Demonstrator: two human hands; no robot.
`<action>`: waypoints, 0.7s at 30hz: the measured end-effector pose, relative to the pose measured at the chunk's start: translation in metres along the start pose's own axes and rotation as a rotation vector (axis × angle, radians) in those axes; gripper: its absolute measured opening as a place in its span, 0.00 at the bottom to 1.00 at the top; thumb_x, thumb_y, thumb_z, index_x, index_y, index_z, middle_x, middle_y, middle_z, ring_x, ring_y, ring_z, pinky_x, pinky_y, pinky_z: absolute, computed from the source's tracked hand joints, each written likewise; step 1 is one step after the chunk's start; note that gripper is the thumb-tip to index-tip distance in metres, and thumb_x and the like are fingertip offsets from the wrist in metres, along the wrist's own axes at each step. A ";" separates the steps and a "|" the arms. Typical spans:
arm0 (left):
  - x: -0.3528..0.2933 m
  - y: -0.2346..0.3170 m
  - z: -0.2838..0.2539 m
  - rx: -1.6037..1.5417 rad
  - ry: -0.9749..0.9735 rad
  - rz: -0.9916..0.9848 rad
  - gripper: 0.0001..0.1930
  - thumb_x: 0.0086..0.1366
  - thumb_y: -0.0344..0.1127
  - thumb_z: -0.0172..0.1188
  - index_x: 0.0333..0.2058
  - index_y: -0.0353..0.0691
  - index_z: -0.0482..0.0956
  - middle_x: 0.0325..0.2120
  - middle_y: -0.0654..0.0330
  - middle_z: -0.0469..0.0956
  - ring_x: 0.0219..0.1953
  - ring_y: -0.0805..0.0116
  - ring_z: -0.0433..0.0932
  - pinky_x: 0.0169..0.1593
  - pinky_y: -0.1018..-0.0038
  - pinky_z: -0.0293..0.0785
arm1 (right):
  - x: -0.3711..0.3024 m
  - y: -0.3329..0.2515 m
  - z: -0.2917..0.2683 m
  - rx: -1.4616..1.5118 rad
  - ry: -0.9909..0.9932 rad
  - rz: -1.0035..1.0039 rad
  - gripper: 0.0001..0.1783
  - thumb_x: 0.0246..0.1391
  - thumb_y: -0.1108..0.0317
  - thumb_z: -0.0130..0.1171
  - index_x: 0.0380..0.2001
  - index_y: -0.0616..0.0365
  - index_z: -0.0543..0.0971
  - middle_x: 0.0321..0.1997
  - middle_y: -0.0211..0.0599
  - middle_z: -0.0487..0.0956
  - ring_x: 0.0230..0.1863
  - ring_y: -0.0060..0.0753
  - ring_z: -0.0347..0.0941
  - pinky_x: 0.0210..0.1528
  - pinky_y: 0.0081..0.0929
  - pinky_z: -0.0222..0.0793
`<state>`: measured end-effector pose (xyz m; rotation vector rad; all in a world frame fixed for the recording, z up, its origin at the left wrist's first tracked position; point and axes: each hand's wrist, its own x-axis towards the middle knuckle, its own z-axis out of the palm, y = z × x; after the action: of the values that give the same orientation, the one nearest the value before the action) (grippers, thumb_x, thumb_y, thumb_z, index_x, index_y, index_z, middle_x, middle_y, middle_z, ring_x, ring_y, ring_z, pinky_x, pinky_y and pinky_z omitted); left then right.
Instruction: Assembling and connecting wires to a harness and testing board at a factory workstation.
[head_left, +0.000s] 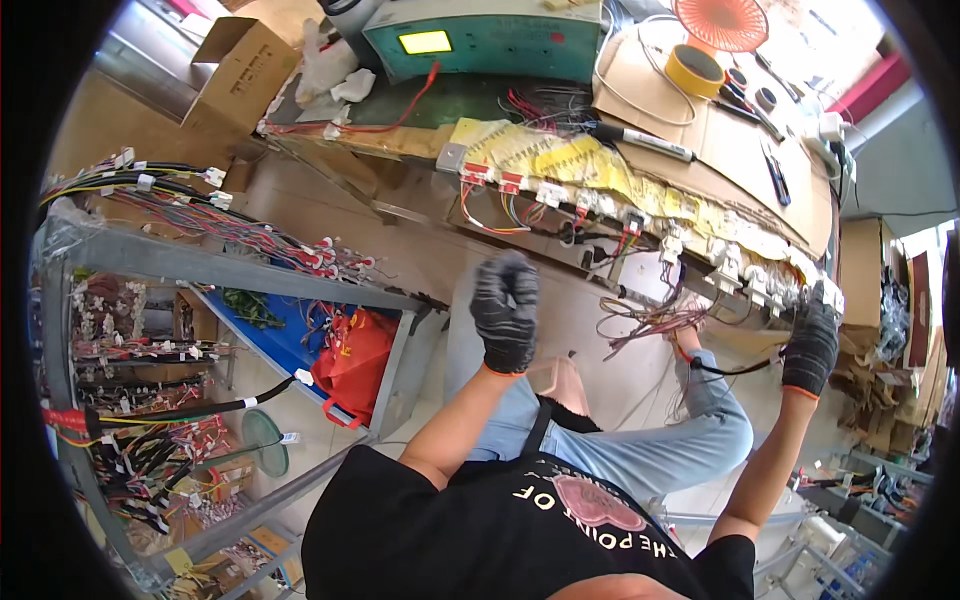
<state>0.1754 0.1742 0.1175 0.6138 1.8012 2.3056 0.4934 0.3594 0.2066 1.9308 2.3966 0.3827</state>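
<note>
My left hand, in a dark striped glove, hovers in front of the bench edge with its fingers curled in; nothing shows in it. At the right end of a row of connectors, my right hand, gloved alike, has its fingers closed beside a white connector. A black cable runs into this hand from the left; its end is hidden by the fingers. White sockets with coloured wires line the bench edge, with yellow tape over their backs. A loose bundle of thin wires hangs below them.
A teal tester with a lit screen stands at the back. On cardboard lie a marker, a tape roll, pliers and an orange fan. At left, a grey metal rack carries wire harnesses and a red bag.
</note>
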 end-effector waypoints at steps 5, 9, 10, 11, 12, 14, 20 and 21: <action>0.026 -0.010 -0.005 0.377 0.008 0.319 0.10 0.54 0.25 0.57 0.37 0.36 0.75 0.26 0.60 0.76 0.23 0.76 0.71 0.31 0.78 0.70 | -0.004 -0.009 -0.012 0.030 -0.077 0.075 0.26 0.50 0.77 0.40 0.55 0.63 0.60 0.57 0.54 0.61 0.60 0.48 0.54 0.61 0.35 0.50; 0.045 0.016 0.007 0.624 -0.168 0.274 0.11 0.55 0.30 0.57 0.39 0.38 0.76 0.27 0.56 0.78 0.25 0.68 0.76 0.32 0.74 0.71 | -0.003 -0.011 -0.013 0.032 -0.112 0.120 0.26 0.49 0.77 0.41 0.55 0.63 0.60 0.57 0.54 0.61 0.60 0.48 0.54 0.61 0.35 0.50; 0.049 0.016 0.009 0.676 -0.181 0.313 0.10 0.56 0.30 0.57 0.38 0.38 0.76 0.28 0.54 0.78 0.27 0.64 0.78 0.32 0.73 0.72 | -0.004 -0.008 -0.008 0.009 -0.066 0.085 0.26 0.50 0.77 0.41 0.55 0.64 0.60 0.57 0.54 0.61 0.60 0.48 0.54 0.61 0.35 0.50; 0.051 0.016 0.011 0.672 -0.197 0.260 0.09 0.56 0.32 0.57 0.36 0.37 0.77 0.30 0.51 0.78 0.31 0.59 0.78 0.33 0.70 0.72 | -0.005 -0.005 -0.004 -0.016 -0.019 0.051 0.26 0.50 0.76 0.41 0.55 0.64 0.60 0.57 0.55 0.61 0.60 0.49 0.55 0.61 0.35 0.50; 0.053 0.016 0.012 0.672 -0.198 0.260 0.09 0.56 0.32 0.57 0.36 0.37 0.77 0.30 0.51 0.78 0.31 0.59 0.78 0.33 0.70 0.72 | -0.004 -0.003 -0.002 -0.016 -0.019 0.051 0.26 0.50 0.76 0.41 0.55 0.64 0.60 0.57 0.55 0.61 0.60 0.49 0.55 0.61 0.35 0.50; 0.056 0.015 0.014 0.691 -0.226 0.255 0.09 0.56 0.34 0.56 0.34 0.38 0.78 0.28 0.51 0.77 0.30 0.57 0.78 0.33 0.69 0.72 | -0.004 -0.002 0.001 0.003 -0.012 0.062 0.25 0.50 0.76 0.41 0.55 0.64 0.60 0.57 0.55 0.61 0.60 0.49 0.55 0.61 0.35 0.50; 0.060 0.009 0.017 0.761 -0.272 0.271 0.09 0.57 0.36 0.54 0.31 0.37 0.78 0.26 0.50 0.77 0.28 0.53 0.76 0.33 0.65 0.71 | -0.006 -0.013 -0.012 -0.066 -0.057 0.064 0.26 0.50 0.76 0.40 0.55 0.65 0.59 0.57 0.55 0.61 0.60 0.48 0.54 0.62 0.35 0.49; 0.061 0.009 0.018 0.761 -0.272 0.272 0.09 0.57 0.36 0.54 0.31 0.37 0.78 0.26 0.50 0.77 0.28 0.53 0.76 0.33 0.65 0.71 | -0.005 -0.015 -0.015 -0.065 -0.057 0.064 0.26 0.50 0.76 0.40 0.55 0.65 0.59 0.57 0.55 0.61 0.60 0.48 0.54 0.62 0.35 0.49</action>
<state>0.1290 0.2099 0.1436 1.2651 2.5404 1.4762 0.4776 0.3493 0.2171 1.9672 2.2633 0.3978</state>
